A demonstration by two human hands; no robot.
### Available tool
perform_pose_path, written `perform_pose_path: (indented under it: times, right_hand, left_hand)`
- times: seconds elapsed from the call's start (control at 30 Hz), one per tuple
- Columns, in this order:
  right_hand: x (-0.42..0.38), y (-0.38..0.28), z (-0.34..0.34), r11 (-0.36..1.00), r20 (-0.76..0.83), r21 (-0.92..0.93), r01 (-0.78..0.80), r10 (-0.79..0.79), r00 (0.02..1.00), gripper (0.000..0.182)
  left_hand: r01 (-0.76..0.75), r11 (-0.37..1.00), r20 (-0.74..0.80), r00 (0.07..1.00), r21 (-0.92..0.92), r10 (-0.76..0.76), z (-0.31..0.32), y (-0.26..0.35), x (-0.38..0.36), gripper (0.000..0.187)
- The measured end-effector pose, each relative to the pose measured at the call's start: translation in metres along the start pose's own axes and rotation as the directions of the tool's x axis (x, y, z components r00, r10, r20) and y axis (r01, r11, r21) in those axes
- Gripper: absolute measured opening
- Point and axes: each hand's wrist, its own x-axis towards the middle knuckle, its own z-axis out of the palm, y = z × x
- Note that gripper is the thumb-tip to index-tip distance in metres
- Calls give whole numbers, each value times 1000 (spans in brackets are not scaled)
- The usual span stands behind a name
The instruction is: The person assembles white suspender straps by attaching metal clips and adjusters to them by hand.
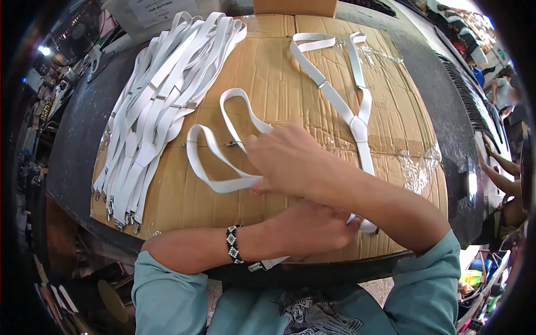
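Observation:
My arms are crossed, the right forearm passing over the left hand. My right hand (pixel 285 159) is closed on a pair of white elastic suspenders (pixel 215 183), whose two straps loop out to the left on the cardboard. A metal clip (pixel 230 143) shows on one loop. My left hand (pixel 318 229), below it, has its fingers curled at a white strap end (pixel 365 225). Another clip (pixel 255 267) on a short strap pokes out under the left wrist. Y-shaped white suspenders (pixel 358 125) lie at the upper right, their lower strap running behind my right forearm.
A thick pile of white suspenders (pixel 162 106) lies at the left, clips toward me. A flattened cardboard sheet (pixel 268 61) with tape covers the dark table (pixel 72 145). At the back stand a cardboard box (pixel 296 6) and a labelled grey bin (pixel 131 17). Another person (pixel 505 95) is at the far right.

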Motion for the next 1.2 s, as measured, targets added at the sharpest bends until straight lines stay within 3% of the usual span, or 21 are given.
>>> perform_pose_path:
  times: [0.07, 0.13, 0.2, 0.27, 0.3, 0.33, 0.37, 0.4, 0.47, 0.57, 0.67, 0.77, 0.87, 0.9, 1.0, 1.03, 1.13, 1.2]
  right_hand:
    - [5, 0, -4, 998, -99, -57, -25, 19, 995, 24]
    - [6, 6, -18, 993, -213, -20, -112, 105, 971, 12]
    - [-2, 23, -43, 963, -427, 215, -165, 244, 871, 16]
    - [-26, 50, -75, 894, -534, 439, -89, 340, 774, 31]
    - [-48, 48, -92, 810, -529, 577, -104, 468, 708, 33]
    - [-66, 63, -93, 786, -644, 612, 91, 428, 634, 33]
    - [-89, 64, -101, 700, -580, 713, 44, 553, 599, 29]
    - [-109, 79, -93, 602, -555, 784, 153, 568, 607, 22]
    - [-138, 89, -71, 394, -446, 891, 225, 669, 594, 20]
    - [-167, 85, -29, 232, -358, 931, 282, 732, 580, 20]
    - [-183, 73, -5, 109, -283, 942, 318, 769, 574, 19]
    - [-198, 61, 16, 31, -230, 944, 327, 774, 590, 19]
    - [-198, 41, 19, -122, -135, 922, 366, 787, 602, 27]
    - [-196, 33, 20, -186, -86, 905, 382, 800, 594, 28]
    - [-209, 25, 53, -324, 41, 902, 285, 722, 690, 41]
    - [-209, 13, 51, -340, 108, 911, 236, 746, 657, 43]
    - [-211, -13, 44, -366, 254, 929, 62, 748, 613, 56]
    - [-223, -19, 47, -280, 259, 957, -79, 699, 666, 57]
  left_hand:
    - [58, 995, 114, 992, -80, -49, 1, -1, -5, 45]
    - [75, 996, 143, 988, -56, -66, -7, -5, -4, 43]
    - [161, 986, 160, 975, -40, -152, -15, -12, -4, 38]
    - [302, 953, 178, 940, -29, -293, -26, -24, -3, 31]
    - [373, 928, 240, 899, 16, -366, -35, -29, -2, 29]
    - [437, 897, 297, 850, 66, -436, -45, -35, 0, 27]
    - [497, 859, 343, 792, 121, -506, -51, -41, 0, 25]
    - [522, 843, 314, 785, 130, -534, -50, -46, -5, 26]
    - [578, 802, 261, 759, 149, -596, -46, -56, -17, 28]
    - [662, 728, 167, 709, 177, -685, -61, -57, -23, 31]
    - [646, 752, -57, 762, 133, -645, -63, -62, -28, 33]
    - [674, 720, -157, 739, 168, -655, -73, -70, -27, 34]
    - [602, 763, -426, 770, 237, -475, -76, -88, -31, 38]
    - [605, 769, -444, 758, 205, -478, -79, -91, -31, 39]
    - [591, 799, -500, 728, 112, -469, -84, -95, -35, 43]
    - [581, 807, -511, 727, 101, -459, -83, -95, -36, 43]
    - [558, 828, -511, 730, 62, -454, -81, -94, -37, 41]
    - [507, 859, -520, 755, 75, -400, -80, -98, -38, 43]
